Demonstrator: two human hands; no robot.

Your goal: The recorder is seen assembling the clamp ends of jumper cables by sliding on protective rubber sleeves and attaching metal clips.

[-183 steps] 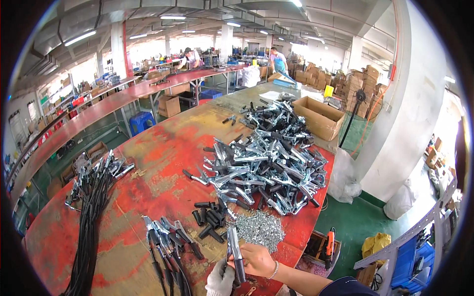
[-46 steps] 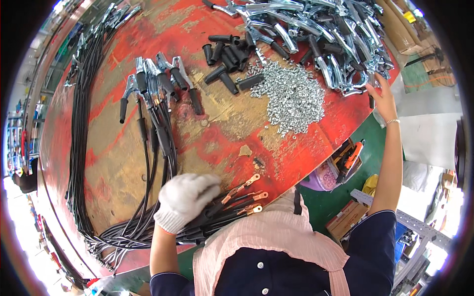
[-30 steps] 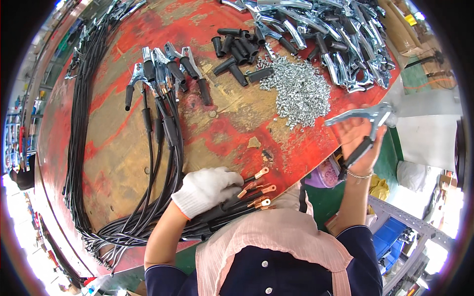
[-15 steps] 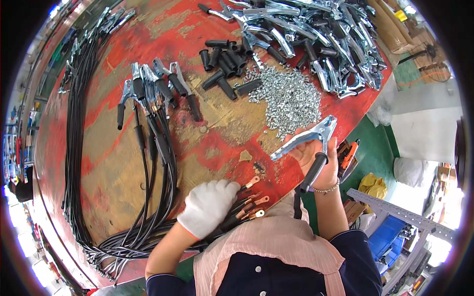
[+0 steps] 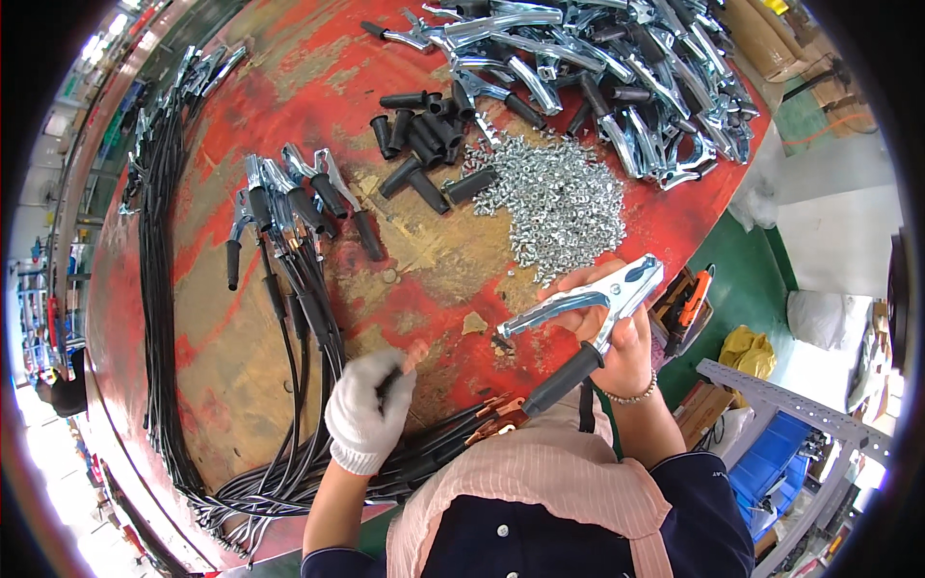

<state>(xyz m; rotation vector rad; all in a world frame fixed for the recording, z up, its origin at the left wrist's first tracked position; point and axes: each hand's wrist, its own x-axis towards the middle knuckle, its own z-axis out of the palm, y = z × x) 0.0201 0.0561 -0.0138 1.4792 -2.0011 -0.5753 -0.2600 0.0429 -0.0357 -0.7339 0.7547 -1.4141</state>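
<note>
My right hand (image 5: 631, 356) is bare and closed around a silver metal clamp (image 5: 617, 294). One of the clamp's handles wears a black sleeve (image 5: 564, 380), which points down and left over the table edge. To the left, my left hand (image 5: 361, 419) in a white glove is curled around a black cable (image 5: 387, 383). A blurred copper-coloured tip (image 5: 415, 354) shows past its fingers. Between my hands and close to my body lie several black cables with copper lugs (image 5: 496, 421). They run left in a bundle (image 5: 289, 482) along the near edge.
A pile of small metal parts (image 5: 564, 207) lies beyond the clamp, with loose black sleeves (image 5: 424, 140) beside it. Many clamps (image 5: 626, 77) are heaped at the far right. Cables with clamps fitted (image 5: 289, 202) lie left of centre; a longer bundle (image 5: 159, 289) lines the left side.
My left hand has drawn left and nearer with the cable, away from the other lugs. In my right hand, the clamp has turned and dropped slightly nearer, its sleeve now reaching toward the lugs.
</note>
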